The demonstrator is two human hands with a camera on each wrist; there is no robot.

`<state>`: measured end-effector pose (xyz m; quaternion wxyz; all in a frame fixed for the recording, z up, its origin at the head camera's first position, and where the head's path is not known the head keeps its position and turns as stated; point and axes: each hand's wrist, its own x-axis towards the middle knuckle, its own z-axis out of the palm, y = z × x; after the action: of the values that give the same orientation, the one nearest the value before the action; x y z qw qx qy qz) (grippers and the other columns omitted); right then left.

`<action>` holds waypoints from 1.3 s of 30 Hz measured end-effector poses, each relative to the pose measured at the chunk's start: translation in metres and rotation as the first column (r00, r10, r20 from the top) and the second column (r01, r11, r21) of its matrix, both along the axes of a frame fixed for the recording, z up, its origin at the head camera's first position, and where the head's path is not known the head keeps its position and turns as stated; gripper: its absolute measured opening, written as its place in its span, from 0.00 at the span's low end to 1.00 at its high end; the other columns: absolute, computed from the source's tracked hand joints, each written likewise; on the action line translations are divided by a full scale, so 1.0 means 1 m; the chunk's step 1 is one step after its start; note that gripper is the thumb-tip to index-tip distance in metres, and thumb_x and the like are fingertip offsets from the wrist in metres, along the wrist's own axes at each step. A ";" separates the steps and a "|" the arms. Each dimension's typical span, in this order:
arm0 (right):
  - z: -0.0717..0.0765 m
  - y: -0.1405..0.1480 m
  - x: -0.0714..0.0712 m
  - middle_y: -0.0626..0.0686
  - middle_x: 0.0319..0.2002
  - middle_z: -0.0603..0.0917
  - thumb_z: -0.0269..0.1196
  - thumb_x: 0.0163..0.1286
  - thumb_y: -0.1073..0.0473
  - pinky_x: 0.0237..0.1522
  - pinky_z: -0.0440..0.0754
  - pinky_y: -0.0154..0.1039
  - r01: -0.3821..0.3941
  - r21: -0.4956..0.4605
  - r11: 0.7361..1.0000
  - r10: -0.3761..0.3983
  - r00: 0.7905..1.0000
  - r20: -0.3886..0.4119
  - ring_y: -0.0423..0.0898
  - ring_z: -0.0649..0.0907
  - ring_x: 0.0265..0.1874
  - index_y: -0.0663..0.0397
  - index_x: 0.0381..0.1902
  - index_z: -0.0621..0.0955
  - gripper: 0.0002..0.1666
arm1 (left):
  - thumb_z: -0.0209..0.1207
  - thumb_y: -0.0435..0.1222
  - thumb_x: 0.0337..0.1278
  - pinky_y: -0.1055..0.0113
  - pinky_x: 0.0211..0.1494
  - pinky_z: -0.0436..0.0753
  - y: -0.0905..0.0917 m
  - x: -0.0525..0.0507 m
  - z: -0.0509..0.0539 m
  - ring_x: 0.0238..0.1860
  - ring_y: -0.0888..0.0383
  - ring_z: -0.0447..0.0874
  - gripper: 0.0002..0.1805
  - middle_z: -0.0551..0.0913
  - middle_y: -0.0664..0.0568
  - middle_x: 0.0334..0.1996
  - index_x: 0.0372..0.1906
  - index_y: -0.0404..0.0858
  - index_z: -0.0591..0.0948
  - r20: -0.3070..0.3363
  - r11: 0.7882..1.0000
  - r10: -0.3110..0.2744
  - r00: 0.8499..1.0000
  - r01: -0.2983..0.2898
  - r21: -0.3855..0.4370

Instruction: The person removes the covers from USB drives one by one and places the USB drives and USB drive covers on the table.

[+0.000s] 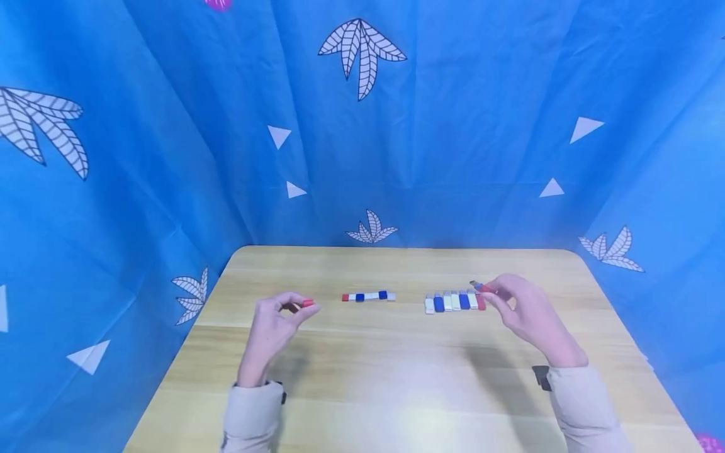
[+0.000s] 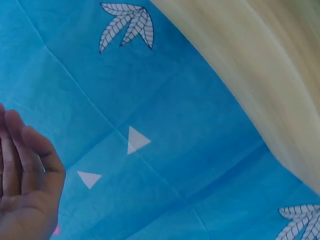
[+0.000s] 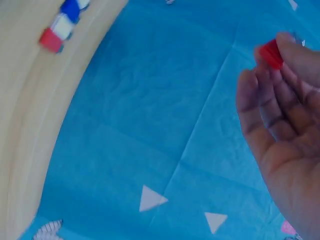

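Observation:
In the head view my left hand (image 1: 274, 327) pinches a small red cap (image 1: 308, 303) between thumb and fingertips, above the table's left side. The left wrist view shows only part of that hand (image 2: 30, 175), and the cap is hidden there. At the right, my right hand (image 1: 529, 311) pinches a red USB stick (image 1: 484, 288), its dark metal plug end pointing left. From the right wrist, a red part of this stick (image 3: 271, 54) shows between thumb and fingertips. Just beneath it lies a row of USB sticks (image 1: 455, 301) in white, blue and red, side by side.
Between the hands, a line of small red, white and blue caps (image 1: 370, 296) lies on the wooden table (image 1: 362, 352). A blue patterned curtain (image 1: 453, 126) hangs behind the table and along both sides.

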<state>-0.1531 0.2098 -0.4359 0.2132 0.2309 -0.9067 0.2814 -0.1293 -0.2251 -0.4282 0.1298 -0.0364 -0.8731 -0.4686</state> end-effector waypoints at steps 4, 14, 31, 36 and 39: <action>0.006 -0.004 -0.011 0.52 0.31 0.89 0.69 0.66 0.64 0.29 0.81 0.31 0.056 -0.060 0.997 -0.050 0.994 0.099 0.41 0.83 0.26 0.55 0.38 0.84 0.04 | 0.69 0.46 0.61 0.71 0.38 0.82 0.003 -0.009 -0.007 0.38 0.59 0.83 0.12 0.91 0.52 0.37 0.42 0.43 0.90 0.008 0.992 -0.097 0.995 0.097 -0.077; 0.004 -0.058 -0.039 0.59 0.34 0.90 0.65 0.73 0.55 0.37 0.84 0.45 0.253 -0.113 0.961 -0.196 0.908 0.370 0.51 0.87 0.33 0.59 0.39 0.83 0.12 | 0.58 0.36 0.72 0.70 0.40 0.84 0.025 -0.021 -0.022 0.36 0.59 0.80 0.15 0.88 0.49 0.44 0.57 0.37 0.83 -0.073 0.976 -0.147 0.986 0.133 -0.171; -0.064 -0.103 -0.077 0.44 0.08 0.69 0.65 0.70 0.57 0.13 0.60 0.30 0.410 -0.113 0.905 -0.218 0.674 0.706 0.37 0.62 0.10 0.54 0.11 0.75 0.26 | 0.61 0.28 0.66 0.73 0.36 0.80 0.051 -0.029 -0.026 0.34 0.63 0.73 0.28 0.79 0.51 0.36 0.70 0.32 0.72 -0.305 0.960 -0.174 0.936 0.093 -0.263; -0.072 -0.109 -0.076 0.42 0.08 0.68 0.65 0.71 0.57 0.13 0.60 0.29 0.444 -0.123 0.887 -0.192 0.600 0.777 0.36 0.61 0.10 0.47 0.09 0.67 0.30 | 0.63 0.29 0.64 0.71 0.38 0.81 0.054 -0.031 -0.028 0.35 0.62 0.73 0.29 0.82 0.51 0.33 0.70 0.32 0.73 -0.318 0.947 -0.191 0.929 0.089 -0.307; -0.074 -0.113 -0.073 0.42 0.08 0.64 0.65 0.71 0.56 0.13 0.61 0.29 0.460 -0.117 0.880 -0.189 0.565 0.803 0.36 0.61 0.10 0.46 0.10 0.67 0.30 | 0.63 0.28 0.64 0.69 0.38 0.82 0.055 -0.032 -0.030 0.35 0.60 0.75 0.27 0.84 0.51 0.32 0.68 0.31 0.75 -0.337 0.943 -0.206 0.919 0.094 -0.319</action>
<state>-0.2266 0.0967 -0.5098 -0.1131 -0.1221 -0.8786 0.4476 -0.1616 -0.1699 -0.4584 0.2462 -0.2095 -0.8884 -0.3258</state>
